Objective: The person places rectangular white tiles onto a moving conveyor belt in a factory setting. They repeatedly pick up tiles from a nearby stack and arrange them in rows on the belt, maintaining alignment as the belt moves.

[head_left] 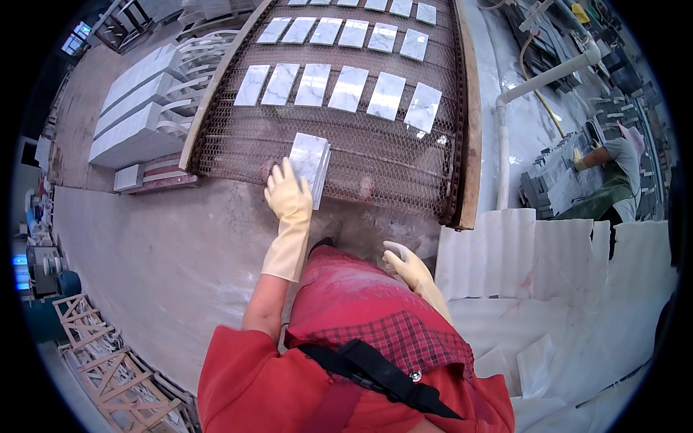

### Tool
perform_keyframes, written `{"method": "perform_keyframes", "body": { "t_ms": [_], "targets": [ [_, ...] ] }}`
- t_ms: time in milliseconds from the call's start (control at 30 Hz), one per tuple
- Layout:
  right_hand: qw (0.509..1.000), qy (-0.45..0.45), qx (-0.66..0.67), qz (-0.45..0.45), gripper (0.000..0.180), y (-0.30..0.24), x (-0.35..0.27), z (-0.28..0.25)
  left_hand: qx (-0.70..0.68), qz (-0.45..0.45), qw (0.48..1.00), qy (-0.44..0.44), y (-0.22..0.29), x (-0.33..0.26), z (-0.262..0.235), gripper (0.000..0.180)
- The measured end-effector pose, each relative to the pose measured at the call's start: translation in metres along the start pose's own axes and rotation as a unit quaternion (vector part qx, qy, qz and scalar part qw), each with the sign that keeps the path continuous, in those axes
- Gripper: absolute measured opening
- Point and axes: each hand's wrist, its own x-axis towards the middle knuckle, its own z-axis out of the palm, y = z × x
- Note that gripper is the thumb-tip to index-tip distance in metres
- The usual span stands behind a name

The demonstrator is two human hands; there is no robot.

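A small stack of white, grey-veined marble tiles (310,160) lies on the near end of a wire-mesh conveyor belt (238,148). My left hand (289,195), in a pale yellow rubber glove, is at the stack's near left edge with fingers stretched out and somewhat apart. Whether its fingertips press on the tiles is hard to tell. My right hand (410,268), gloved alike, hovers by my red apron (361,281), short of the belt. Its fingers are loosely bent and apart, with nothing in them. Farther up the belt, single marble tiles (348,88) lie flat in rows.
Wooden rails (468,123) border the belt. Strapped bundles of white slabs (133,123) stand at the left. White foam sheets (498,252) cover a surface at right, near a white pipe (503,159). Beyond, a co-worker (613,169) handles dark grey slabs. Wooden crates (119,368) stand lower left.
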Motion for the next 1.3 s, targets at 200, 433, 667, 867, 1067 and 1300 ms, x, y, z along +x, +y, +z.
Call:
{"method": "perform_keyframes", "body": {
  "t_ms": [200,433,667,867,1067,1300],
  "targets": [
    [0.999,0.025,0.032,0.01,0.06,0.014,0.008,0.001,0.061,0.092,0.992,-0.062,0.012,0.026,-0.005,0.103],
    [0.997,0.08,0.018,-0.014,0.061,0.03,0.047,0.005,0.005,0.01,0.988,-0.152,0.031,0.045,-0.004,0.114],
    [0.997,0.072,-0.029,-0.012,0.062,-0.022,0.075,0.042,-0.242,-0.046,0.954,-0.168,-0.003,0.062,-0.018,0.117],
    [0.989,0.078,-0.12,-0.035,0.063,-0.04,0.095,0.064,-0.31,-0.066,0.946,-0.066,-0.089,0.095,-0.037,0.105],
    [0.989,0.052,-0.133,-0.049,0.063,-0.043,0.108,0.079,-0.073,-0.038,0.996,-0.034,-0.183,0.144,-0.046,0.102],
    [0.975,0.05,-0.214,-0.043,0.064,-0.055,0.098,0.094,-0.002,-0.005,0.999,-0.045,-0.203,0.158,-0.018,0.099]
  ]
}}
